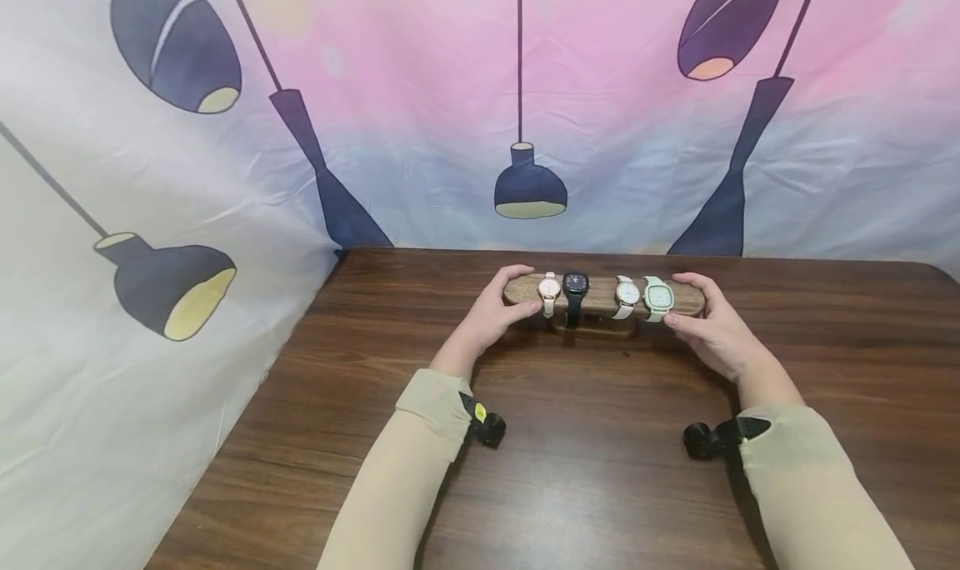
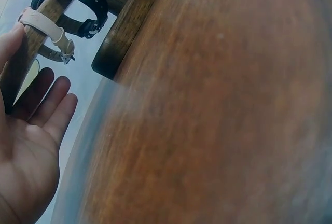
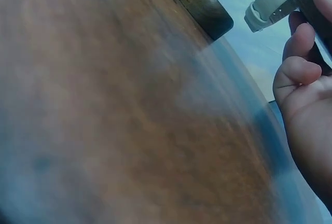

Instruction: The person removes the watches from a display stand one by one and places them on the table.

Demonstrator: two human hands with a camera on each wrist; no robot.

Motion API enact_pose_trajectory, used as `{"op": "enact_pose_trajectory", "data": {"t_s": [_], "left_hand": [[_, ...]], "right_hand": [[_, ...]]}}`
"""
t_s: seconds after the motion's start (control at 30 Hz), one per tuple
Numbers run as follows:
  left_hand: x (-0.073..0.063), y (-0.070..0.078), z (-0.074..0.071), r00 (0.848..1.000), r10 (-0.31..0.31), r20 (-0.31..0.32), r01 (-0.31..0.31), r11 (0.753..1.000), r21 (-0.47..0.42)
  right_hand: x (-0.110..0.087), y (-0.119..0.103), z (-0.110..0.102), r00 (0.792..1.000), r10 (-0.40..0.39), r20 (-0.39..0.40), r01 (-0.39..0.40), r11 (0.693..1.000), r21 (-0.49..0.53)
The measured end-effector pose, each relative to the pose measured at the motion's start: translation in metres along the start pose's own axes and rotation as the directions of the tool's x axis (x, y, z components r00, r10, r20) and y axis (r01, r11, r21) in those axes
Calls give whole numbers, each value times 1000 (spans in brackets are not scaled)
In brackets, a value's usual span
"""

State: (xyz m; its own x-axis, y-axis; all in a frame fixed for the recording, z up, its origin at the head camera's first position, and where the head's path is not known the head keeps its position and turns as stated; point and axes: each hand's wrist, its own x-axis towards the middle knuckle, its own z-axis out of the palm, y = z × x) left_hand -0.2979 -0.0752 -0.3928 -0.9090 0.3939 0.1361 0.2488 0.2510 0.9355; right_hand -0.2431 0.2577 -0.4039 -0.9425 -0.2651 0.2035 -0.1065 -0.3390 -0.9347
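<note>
A wooden watch stand (image 1: 602,287) with a long rounded bar and a low base (image 2: 122,40) is at the back of the table. Its left end is gripped by my left hand (image 1: 495,312), thumb in front and fingers behind. My right hand (image 1: 712,328) holds the other end the same way, its thumb close by a mint-green square watch (image 1: 659,296). Along the bar are also a pale-strapped watch with a rose-gold case (image 1: 549,288), a black square watch (image 1: 576,283) and a white-strapped round watch (image 1: 627,293). In the left wrist view, buckled straps hang under the bar.
The dark wooden table (image 1: 585,470) ends just behind the stand, against a hanging cloth (image 1: 435,137) printed with lamps. More cloth hangs along the left side. A small black camera (image 1: 491,430) is strapped to the left wrist, another camera (image 1: 699,442) to the right.
</note>
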Motion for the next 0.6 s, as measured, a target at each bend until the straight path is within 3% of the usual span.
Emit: {"op": "enact_pose_trajectory", "data": {"t_s": [0.23,0.6], "left_hand": [[-1,1,0,999,31,-26,-30,999,31],[0,1,-1,1000,10,-12,-10,999,30]], "right_hand": [[2,-2,-4,998,-8,58,8,1000,4],[4,2,-4,999,-9,49,6,998,58]]}}
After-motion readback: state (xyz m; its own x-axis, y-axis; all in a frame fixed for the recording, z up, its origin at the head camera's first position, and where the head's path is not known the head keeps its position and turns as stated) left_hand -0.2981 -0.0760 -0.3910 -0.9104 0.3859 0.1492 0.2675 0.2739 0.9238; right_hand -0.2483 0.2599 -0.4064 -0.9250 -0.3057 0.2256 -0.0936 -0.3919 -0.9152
